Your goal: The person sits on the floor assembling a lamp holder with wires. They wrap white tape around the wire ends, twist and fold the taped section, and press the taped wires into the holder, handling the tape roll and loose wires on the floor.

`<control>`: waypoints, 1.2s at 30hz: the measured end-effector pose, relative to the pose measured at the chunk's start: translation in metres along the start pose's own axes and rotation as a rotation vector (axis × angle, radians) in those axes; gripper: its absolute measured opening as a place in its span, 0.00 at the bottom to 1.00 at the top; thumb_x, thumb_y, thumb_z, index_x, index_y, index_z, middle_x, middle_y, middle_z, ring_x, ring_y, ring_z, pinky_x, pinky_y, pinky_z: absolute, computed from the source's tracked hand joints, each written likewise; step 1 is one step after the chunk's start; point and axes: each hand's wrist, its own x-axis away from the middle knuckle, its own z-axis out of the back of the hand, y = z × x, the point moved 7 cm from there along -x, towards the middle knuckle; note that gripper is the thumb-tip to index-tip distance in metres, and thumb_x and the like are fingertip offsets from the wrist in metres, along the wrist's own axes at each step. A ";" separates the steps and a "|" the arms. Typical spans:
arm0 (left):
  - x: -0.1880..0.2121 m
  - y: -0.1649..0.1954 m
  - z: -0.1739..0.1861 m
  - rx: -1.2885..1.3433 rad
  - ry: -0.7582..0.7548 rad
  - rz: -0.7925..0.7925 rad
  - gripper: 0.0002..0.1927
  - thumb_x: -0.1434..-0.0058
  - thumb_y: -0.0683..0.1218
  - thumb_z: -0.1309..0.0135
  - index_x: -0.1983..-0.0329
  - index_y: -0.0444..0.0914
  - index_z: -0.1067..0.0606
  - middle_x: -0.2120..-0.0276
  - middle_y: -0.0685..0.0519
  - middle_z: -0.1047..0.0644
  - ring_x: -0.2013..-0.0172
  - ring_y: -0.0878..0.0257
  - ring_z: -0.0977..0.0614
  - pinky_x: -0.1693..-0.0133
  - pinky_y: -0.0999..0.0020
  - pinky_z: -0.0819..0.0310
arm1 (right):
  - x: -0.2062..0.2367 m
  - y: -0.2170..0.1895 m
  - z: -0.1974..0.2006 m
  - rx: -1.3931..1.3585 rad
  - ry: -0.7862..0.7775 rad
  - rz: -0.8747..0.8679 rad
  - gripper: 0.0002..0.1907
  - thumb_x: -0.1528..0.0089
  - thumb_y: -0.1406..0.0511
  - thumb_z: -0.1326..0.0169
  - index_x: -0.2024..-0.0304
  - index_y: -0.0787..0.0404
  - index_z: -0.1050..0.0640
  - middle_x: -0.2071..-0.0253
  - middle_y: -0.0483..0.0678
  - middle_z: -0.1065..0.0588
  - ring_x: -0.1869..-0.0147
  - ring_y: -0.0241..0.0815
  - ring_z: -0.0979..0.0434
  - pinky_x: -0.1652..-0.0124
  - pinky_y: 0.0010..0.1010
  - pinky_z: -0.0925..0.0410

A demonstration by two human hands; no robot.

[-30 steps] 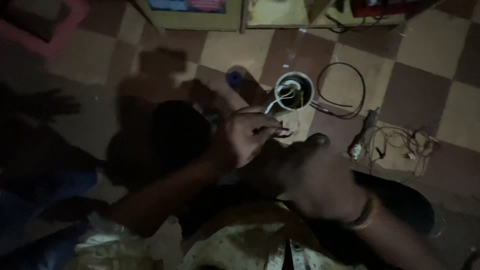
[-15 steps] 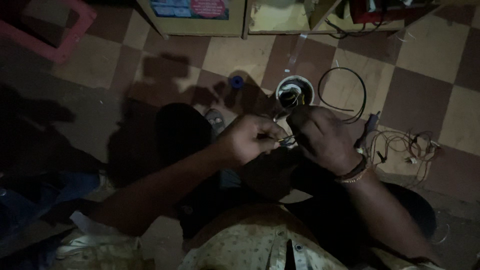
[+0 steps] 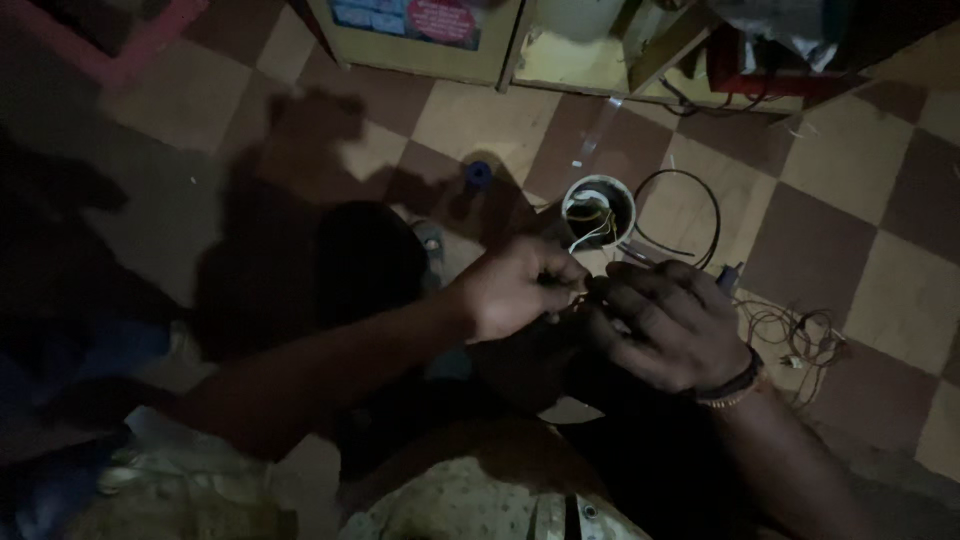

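Single head-worn view, looking steeply down and slightly forward over the wearer's own patterned shirt [image 3: 480, 505] at the bottom edge. Landmark: white round fitting [image 3: 598, 208] on the checkered floor [image 3: 830, 170], sitting just right of frame centre in the upper half. Both forearms enter from the bottom, below the fitting; left hand [image 3: 515, 290] and right hand [image 3: 670, 325] meet just below it, close to the lens, filling the middle. Beyond the fitting, at the top edge, the base of a yellow cabinet [image 3: 420, 45] marks the far limit of view. Scene dim, left of the fitting mostly shadow. No second view, so nothing shared.
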 end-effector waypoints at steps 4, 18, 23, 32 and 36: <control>-0.002 0.003 -0.003 -0.061 0.038 0.032 0.08 0.40 0.37 0.42 0.57 0.34 0.22 0.62 0.54 0.20 0.63 0.66 0.18 0.60 0.69 0.21 | -0.012 0.009 0.005 -0.033 -0.059 -0.137 0.09 0.38 0.63 0.38 0.54 0.50 0.19 0.58 0.47 0.22 0.50 0.46 0.19 0.50 0.44 0.29; 0.041 0.042 -0.010 -0.679 0.577 -0.551 0.08 0.34 0.43 0.38 0.53 0.40 0.21 0.58 0.52 0.21 0.61 0.57 0.15 0.61 0.65 0.19 | 0.032 0.060 -0.085 -1.216 -0.234 -1.368 0.09 0.36 0.64 0.40 0.58 0.65 0.16 0.70 0.42 0.19 0.70 0.28 0.25 0.70 0.21 0.32; 0.039 0.043 -0.008 -0.770 0.488 -0.533 0.09 0.35 0.40 0.41 0.52 0.43 0.19 0.57 0.53 0.21 0.61 0.58 0.15 0.60 0.66 0.19 | 0.031 0.055 -0.086 -1.228 -0.388 -1.470 0.13 0.35 0.62 0.41 0.52 0.62 0.16 0.75 0.42 0.22 0.75 0.30 0.29 0.77 0.22 0.39; 0.019 0.025 0.015 -0.375 0.226 -0.188 0.08 0.40 0.41 0.37 0.57 0.39 0.17 0.60 0.53 0.15 0.62 0.64 0.13 0.59 0.68 0.20 | 0.008 0.056 -0.043 -0.888 -0.359 -0.744 0.34 0.46 0.67 0.36 0.37 0.58 0.30 0.56 0.43 0.23 0.58 0.40 0.25 0.67 0.26 0.28; 0.008 0.009 0.012 -0.231 -0.005 0.062 0.10 0.40 0.38 0.43 0.55 0.36 0.20 0.62 0.52 0.16 0.61 0.64 0.15 0.57 0.68 0.19 | 0.015 0.045 -0.050 -0.416 -0.297 -0.435 0.27 0.47 0.68 0.35 0.46 0.56 0.25 0.56 0.47 0.25 0.56 0.49 0.26 0.56 0.38 0.31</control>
